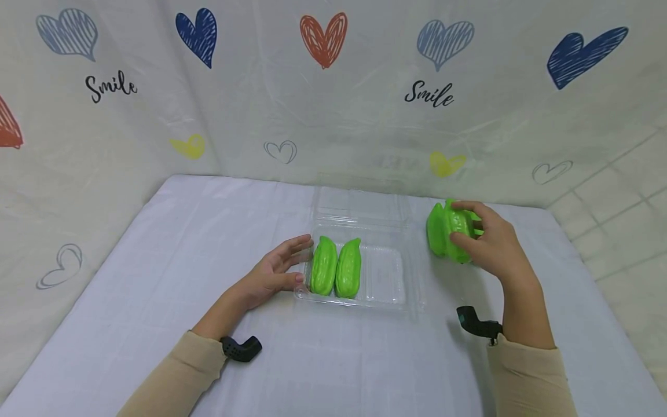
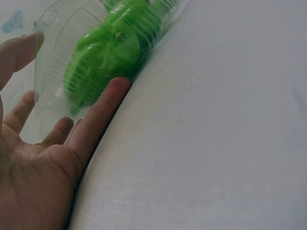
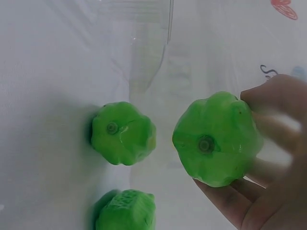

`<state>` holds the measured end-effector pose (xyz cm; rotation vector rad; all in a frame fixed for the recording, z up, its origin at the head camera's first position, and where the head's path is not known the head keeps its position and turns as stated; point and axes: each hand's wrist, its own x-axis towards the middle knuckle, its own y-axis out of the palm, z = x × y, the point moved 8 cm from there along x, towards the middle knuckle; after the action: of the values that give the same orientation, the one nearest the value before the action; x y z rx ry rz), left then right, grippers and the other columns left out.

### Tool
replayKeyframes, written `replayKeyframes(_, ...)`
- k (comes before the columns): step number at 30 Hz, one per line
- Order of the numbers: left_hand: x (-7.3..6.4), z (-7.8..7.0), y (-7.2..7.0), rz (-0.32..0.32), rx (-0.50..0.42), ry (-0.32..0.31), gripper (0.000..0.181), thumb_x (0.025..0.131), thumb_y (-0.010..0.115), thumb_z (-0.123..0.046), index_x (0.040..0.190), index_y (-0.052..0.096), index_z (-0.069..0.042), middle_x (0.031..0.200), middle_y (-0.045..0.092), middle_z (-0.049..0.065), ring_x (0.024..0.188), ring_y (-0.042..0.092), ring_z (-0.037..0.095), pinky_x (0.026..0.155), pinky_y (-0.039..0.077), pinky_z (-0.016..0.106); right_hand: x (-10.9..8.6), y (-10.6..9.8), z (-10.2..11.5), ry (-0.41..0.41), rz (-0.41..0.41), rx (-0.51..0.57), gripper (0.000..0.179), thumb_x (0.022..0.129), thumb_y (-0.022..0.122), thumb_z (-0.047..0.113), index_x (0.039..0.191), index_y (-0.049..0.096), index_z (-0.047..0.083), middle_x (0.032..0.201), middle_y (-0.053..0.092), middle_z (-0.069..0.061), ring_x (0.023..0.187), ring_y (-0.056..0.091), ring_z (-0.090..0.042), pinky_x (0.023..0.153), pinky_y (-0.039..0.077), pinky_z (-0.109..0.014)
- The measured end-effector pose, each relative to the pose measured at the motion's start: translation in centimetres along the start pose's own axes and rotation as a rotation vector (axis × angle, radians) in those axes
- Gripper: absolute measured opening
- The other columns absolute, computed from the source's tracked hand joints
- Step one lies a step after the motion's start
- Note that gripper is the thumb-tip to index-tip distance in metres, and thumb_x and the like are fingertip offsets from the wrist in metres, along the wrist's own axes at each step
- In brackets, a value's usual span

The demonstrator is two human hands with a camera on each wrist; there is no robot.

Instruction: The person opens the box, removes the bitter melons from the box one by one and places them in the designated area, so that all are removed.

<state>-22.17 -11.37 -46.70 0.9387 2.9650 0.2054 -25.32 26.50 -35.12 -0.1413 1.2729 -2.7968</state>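
Observation:
In the head view a clear plastic clamshell box [image 1: 383,275] stands on the table with its lid raised at the back. Inside, on the left, two glossy green bitter melons [image 1: 323,266] lie side by side. My left hand [image 1: 273,272] rests against the box's left wall, fingers and thumb fairly straight; its wrist view shows the thumb along the clear side [image 2: 53,96]. To the right of the box, my right hand [image 1: 487,237] grips another bitter melon [image 3: 216,139] between thumb and fingers, held above the table. Two more bitter melons [image 3: 122,133] lie beside it.
A white cloth covers the table [image 1: 333,359]. Behind it hangs a pale curtain [image 1: 365,104] printed with hearts and "Smile". The transparent lid [image 1: 359,202] leans back close to the curtain. Each wrist wears a black camera [image 1: 242,349].

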Motion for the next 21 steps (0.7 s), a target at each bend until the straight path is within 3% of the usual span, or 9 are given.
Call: replayKeyframes(21, -0.04, -0.21, 0.14, -0.002, -0.008, 0.000, 0.084, 0.090, 0.070, -0.009, 0.159, 0.022, -0.013, 0.165, 0.019, 0.011, 0.150, 0.022, 0.034, 0.100, 0.048, 0.031, 0.21, 0.28, -0.75, 0.028, 0.010, 0.014, 0.054, 0.095, 0.063, 0.025, 0.147, 0.046, 0.020, 0.147, 0.045, -0.023, 0.124, 0.052, -0.048, 0.072, 0.053, -0.041)
